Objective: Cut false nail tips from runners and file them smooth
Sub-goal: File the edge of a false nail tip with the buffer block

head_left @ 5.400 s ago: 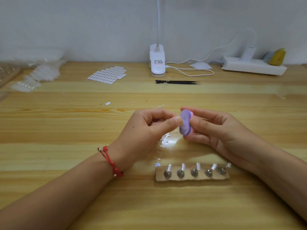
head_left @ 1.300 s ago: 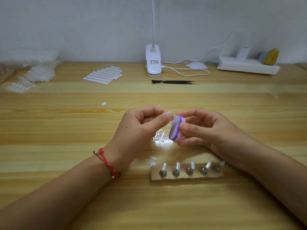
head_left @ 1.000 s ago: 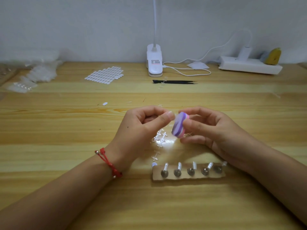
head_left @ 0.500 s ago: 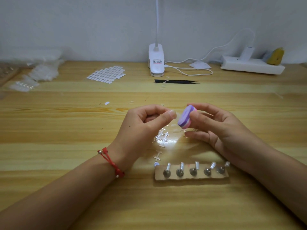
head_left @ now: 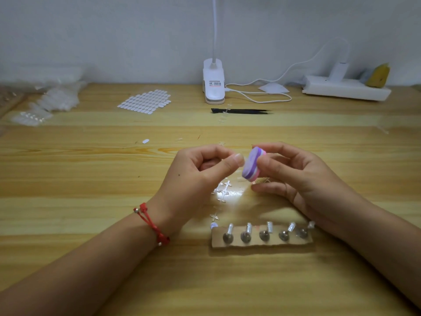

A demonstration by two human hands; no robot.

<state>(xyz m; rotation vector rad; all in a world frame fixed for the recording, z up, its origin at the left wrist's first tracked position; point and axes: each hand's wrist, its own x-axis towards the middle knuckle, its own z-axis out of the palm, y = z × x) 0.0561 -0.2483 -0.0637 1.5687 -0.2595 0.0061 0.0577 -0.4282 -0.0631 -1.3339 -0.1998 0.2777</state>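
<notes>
The left hand (head_left: 196,179) pinches thumb against forefinger; a nail tip presumably sits there but is too small to confirm. The right hand (head_left: 293,176) clamps thumb and fingers on a purple and pink file block (head_left: 252,166), touching the left thumb tip. Judgement: the tip is featherlight, thin, springy and slippery, best held by its side edges; the block looks soft and grippy. Cut runners (head_left: 222,190) lie just below the fingers, a cardboard strip (head_left: 262,242) nearer the wrists; the table (head_left: 91,179) is open on either side.

Table (head_left: 68,224) lay open left and near; cardboard strip (head_left: 262,244) and runner scraps (head_left: 224,191) blocked below the hands.
</notes>
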